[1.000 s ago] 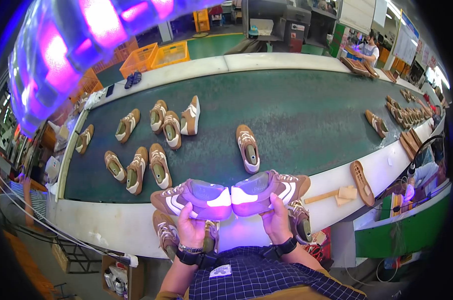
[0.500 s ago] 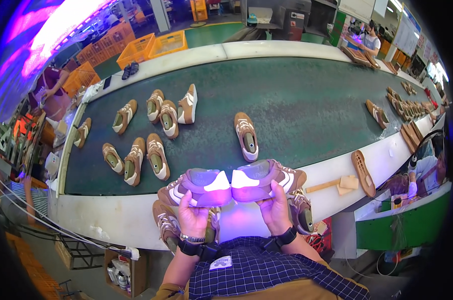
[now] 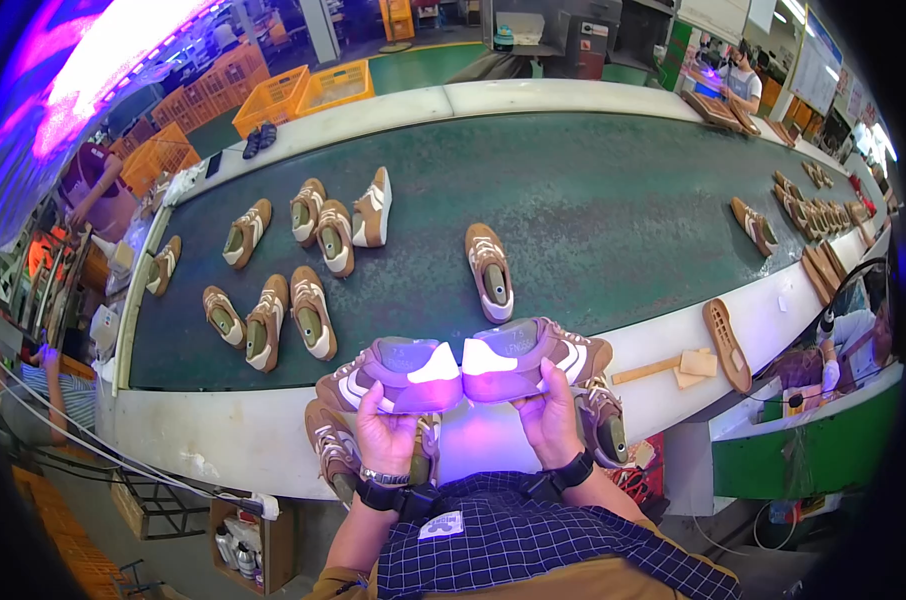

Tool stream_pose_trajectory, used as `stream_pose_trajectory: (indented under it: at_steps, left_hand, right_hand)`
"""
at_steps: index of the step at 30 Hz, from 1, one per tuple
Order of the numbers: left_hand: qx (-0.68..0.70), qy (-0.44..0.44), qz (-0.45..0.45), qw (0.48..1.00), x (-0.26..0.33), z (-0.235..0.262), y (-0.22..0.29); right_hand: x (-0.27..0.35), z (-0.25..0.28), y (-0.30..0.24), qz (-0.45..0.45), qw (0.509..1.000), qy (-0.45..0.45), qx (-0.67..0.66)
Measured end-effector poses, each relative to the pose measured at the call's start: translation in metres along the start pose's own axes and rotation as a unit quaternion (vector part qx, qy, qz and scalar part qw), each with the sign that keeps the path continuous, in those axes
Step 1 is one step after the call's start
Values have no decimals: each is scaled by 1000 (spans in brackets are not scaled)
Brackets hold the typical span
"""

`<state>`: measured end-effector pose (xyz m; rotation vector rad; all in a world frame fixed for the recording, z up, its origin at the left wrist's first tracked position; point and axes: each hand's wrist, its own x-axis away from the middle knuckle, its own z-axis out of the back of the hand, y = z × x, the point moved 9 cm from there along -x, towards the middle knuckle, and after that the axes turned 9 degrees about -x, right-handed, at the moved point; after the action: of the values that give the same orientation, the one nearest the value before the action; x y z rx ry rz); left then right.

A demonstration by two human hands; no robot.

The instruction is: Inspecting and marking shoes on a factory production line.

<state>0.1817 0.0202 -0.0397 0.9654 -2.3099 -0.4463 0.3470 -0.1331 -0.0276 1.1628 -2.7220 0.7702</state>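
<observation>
Head view: one brown shoe (image 3: 391,380) is grasped by the left hand (image 3: 386,438), a second brown shoe (image 3: 533,366) by the right hand (image 3: 551,425). Heels are held end to end above the white ledge (image 3: 243,430); contact between them cannot be confirmed. Step judged: heel viewing. Next move seemingly calls for steady grips, clear of lower shoes (image 3: 603,428).

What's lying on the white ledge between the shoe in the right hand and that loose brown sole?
In the head view, a tan strip and small tan pieces lie between the shoe in the right hand and the sole.
</observation>
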Motion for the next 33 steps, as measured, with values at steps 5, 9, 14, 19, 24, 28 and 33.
stream_pose_trajectory:
  at_steps: [5, 9, 14, 19, 24, 28, 33]
  left_hand:
    - [1, 7, 1, 1000, -2, 1, -2]
    - [-9, 4, -3, 1000, -2, 0, -2]
    - [-57, 6, -45, 997, 4, -7, 6]
    - [-87, -8, -60, 994, 9, -12, 13]
    - [-96, -23, -63, 993, 11, -15, 15]
    - [-51, -75, -15, 996, 3, -17, 7]
    - [-96, -282, 50, 953, -84, -32, 26]
  right_hand:
    - [0, -3, 0, 1, 1000, 7, -2]
    - [-1, -1, -1, -3, 1000, 8, 1]
    - [1, 2, -6, 11, 999, 11, 38]
    - [4, -2, -19, 48, 994, -4, 97]
    - [2, 5, -20, 27, 996, -12, 88]
    - [4, 20, -12, -29, 999, -3, 22]
    - [15, 57, -1, -115, 993, 24, 32]
